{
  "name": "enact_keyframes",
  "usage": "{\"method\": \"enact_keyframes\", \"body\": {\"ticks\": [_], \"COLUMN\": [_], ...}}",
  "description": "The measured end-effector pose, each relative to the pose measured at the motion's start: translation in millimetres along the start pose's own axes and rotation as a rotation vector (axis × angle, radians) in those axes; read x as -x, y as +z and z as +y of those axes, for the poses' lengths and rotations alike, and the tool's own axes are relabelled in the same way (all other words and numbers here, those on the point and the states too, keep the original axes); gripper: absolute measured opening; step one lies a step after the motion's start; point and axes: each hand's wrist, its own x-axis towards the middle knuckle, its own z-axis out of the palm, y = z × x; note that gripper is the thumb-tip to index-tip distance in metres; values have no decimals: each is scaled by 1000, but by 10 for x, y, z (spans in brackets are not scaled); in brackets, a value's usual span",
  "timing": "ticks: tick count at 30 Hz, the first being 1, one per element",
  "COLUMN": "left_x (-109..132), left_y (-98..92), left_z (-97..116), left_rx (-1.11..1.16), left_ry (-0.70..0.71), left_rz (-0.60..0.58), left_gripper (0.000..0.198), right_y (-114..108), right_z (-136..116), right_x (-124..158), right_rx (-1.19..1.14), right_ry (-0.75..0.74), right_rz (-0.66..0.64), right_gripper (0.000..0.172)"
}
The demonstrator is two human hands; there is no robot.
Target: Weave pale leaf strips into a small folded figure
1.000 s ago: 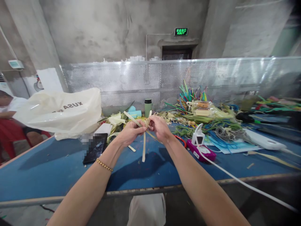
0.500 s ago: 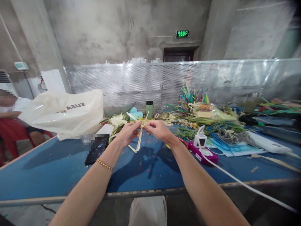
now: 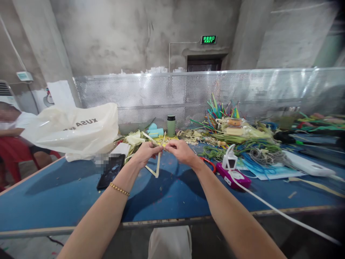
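Observation:
Pale, flat plant strips (image 3: 157, 166), like dried husk or straw, hang from my fingers above the blue table. My left hand (image 3: 147, 153) is closed in a pinch on them, and one folded strip bends to a point below it. Close beside it, my right hand (image 3: 180, 151) is also closed, thumb and finger pinching the strips where they meet. The crossing itself is mostly covered by my fingertips. Behind my hands stand a green bottle with a black lid (image 3: 171, 126) and a light blue roll (image 3: 155, 133).
A dark phone or tablet (image 3: 111, 172) and a big white plastic bag (image 3: 78, 126) lie left. At right are a purple power strip (image 3: 233, 176) with a white cable, red-handled scissors (image 3: 210, 163), and piles of green and coloured strands (image 3: 226, 149). A person (image 3: 13, 122) sits far left.
My hands have turned slightly and the fingertips have come closer together. The upper strip ends show less, and the folded strip below has swung a little lower.

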Motion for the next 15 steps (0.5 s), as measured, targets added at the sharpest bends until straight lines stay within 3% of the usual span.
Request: {"method": "enact_keyframes", "body": {"ticks": [8,15], "left_x": [35,13], "left_y": [78,52], "left_z": [58,14], "left_rx": [37,27], "left_ry": [-5,60], "left_rz": [10,-89], "left_gripper": [7,3], "right_y": [67,109], "right_z": [15,33], "right_x": [-10,-16], "right_rx": [93,127], "right_ry": [-13,49], "right_rz": [18,-29], "right_gripper": [23,29]}}
